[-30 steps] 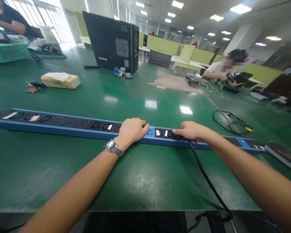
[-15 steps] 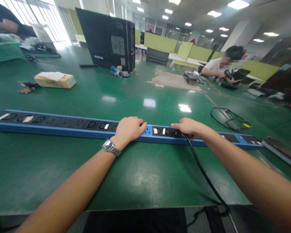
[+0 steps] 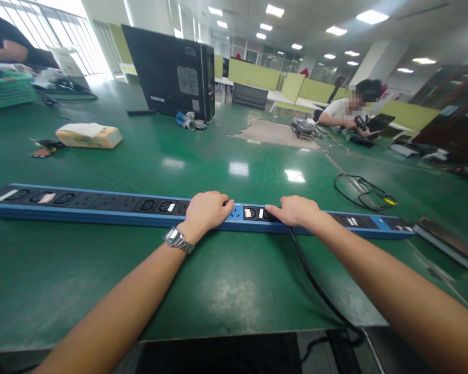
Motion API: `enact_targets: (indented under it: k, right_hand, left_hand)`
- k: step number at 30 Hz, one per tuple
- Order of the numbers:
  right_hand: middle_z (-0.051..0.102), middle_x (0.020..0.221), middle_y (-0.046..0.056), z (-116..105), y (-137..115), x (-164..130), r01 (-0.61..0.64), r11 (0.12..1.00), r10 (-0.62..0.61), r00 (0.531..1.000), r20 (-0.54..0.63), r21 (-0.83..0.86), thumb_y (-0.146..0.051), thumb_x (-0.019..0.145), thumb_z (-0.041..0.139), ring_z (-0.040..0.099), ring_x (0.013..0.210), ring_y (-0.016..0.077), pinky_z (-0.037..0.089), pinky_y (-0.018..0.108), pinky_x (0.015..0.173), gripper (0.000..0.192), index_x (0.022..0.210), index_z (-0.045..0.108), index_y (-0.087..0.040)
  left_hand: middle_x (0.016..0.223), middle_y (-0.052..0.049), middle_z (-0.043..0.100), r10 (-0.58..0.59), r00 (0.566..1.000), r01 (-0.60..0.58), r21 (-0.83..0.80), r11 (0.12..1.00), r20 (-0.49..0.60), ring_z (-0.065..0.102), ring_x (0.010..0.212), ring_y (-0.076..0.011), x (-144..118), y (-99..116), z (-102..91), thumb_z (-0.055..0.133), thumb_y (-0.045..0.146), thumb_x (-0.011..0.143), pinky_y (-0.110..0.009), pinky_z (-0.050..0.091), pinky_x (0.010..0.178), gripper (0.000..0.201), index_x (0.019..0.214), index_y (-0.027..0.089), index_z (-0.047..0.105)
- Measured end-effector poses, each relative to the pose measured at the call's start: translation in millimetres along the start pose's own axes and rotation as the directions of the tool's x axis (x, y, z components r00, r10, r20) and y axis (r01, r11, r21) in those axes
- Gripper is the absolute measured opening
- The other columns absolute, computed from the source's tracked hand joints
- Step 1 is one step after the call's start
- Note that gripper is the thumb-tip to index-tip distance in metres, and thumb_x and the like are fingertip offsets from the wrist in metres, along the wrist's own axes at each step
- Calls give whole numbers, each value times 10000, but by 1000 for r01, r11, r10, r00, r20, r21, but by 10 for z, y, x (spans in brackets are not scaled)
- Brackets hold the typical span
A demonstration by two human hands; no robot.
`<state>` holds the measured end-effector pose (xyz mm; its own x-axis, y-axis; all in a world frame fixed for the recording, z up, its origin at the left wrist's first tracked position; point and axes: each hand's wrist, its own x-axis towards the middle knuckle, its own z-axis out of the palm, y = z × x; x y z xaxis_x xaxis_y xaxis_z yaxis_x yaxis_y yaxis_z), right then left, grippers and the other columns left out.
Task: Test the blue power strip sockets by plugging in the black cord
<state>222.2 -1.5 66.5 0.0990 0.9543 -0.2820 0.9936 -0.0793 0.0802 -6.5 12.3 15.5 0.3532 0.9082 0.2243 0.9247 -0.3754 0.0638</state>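
The power strip [image 3: 101,208], a long blue bar with black sockets, is laid across the green worktop [image 3: 218,280] from far left to right, near the front edge. The left hand [image 3: 207,209] is curled loosely over the strip at about its middle, fingers folded down on the top face, pressing rather than gripping. The right hand [image 3: 294,210] is laid on the strip just to the right, fingers bent over what is taken to be a plug at the end of the black cable [image 3: 315,288]; whether the plug is actually pinched cannot be told, since it is hidden under the hand. The cable is trailed toward the near edge and dropped over it.

A slip is judged possible: the worktop is glossy, so the strip could be slid or twisted if force is applied unevenly (the left hand alone is holding it down). The cable hanging off the edge could be snagged and the plug dragged askew.

The surface is scuffed, with ceiling lights reflected in it and a worn patch [image 3: 273,132] further back. A tissue pack [image 3: 89,135], a computer tower [image 3: 171,72] and a loop of wire [image 3: 364,189] are set well apart on it. An open office with green partitions is seen beyond, and a seated person [image 3: 349,111] is at work at the far right.
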Motion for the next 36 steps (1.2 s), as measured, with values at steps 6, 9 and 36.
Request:
enact_targets:
  k: [6,9,36]
  right_hand:
    - [698,922,119,224,309,282,-139,942,226,935,-272,306,-629,909,238,626,883,232,410,282,675,601,847,650,-195]
    - [667,789,66,418,389,338,-98,902,278,876,-395,420,-584,902,309,575,758,186,339,253,601,507,749,607,-203]
    - [448,479,-43,687,547,494,346,603,331,711,-620,719,-478,809,532,407,522,107,297,255,552,397,539,529,-187]
  left_hand:
    - [846,-91,705,1,1000,-1,-36,999,-7,642,801,-229,8,-15,16,342,448,923,-315,429,672,457,838,202,718]
    - [846,-83,692,39,993,-50,-98,994,-110,623,828,-216,-1,-23,21,401,391,914,-315,436,718,371,854,197,712]
    - [712,42,484,12,996,93,-982,-164,93,519,592,-66,-135,1463,264,642,159,753,-187,473,542,339,1086,148,583]
